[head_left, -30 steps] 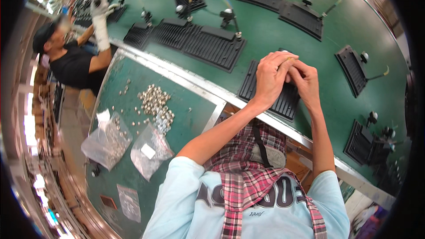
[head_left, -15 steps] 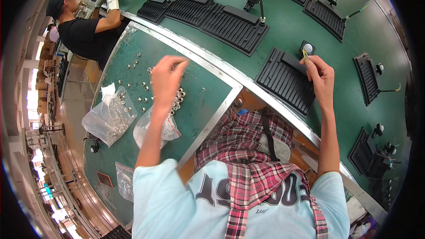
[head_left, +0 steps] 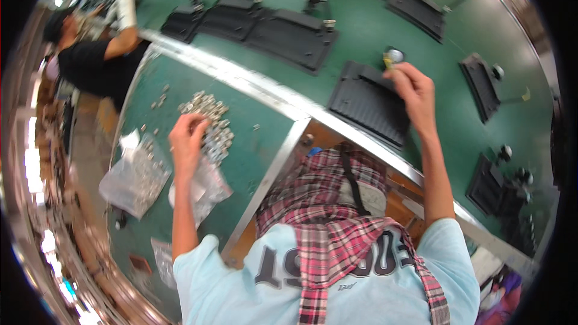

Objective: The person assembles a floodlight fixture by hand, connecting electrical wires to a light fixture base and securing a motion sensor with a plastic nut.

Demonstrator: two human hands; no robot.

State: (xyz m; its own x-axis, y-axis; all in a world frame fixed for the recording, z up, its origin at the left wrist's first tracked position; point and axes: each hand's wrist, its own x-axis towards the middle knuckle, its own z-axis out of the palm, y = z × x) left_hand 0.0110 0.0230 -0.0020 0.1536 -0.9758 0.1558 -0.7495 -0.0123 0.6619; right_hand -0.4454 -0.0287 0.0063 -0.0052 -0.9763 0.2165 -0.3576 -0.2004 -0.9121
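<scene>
At the edge of a heap of small metal fittings (head_left: 218, 138), my left hand (head_left: 186, 139) has its thumb and fingertips drawn together. Blur hides whether a fitting is between them. My right hand (head_left: 415, 95) pinches the thin coloured wire ends (head_left: 388, 61) over a black finned floodlight housing (head_left: 367, 105), beside its white domed sensor (head_left: 395, 56). The housing lies flat on the green bench near the metal rail.
Clear plastic bags of fittings (head_left: 138, 180) lie left of and below the heap. More finned floodlight housings (head_left: 292, 39) stand along the far bench and at right. A metal rail (head_left: 271, 97) divides the surfaces. A co-worker (head_left: 90, 63) works at far left.
My left hand has moved left and down, uncovering the heap of fittings. My right hand still pinches the wires. The whole view has shifted and blurred.
</scene>
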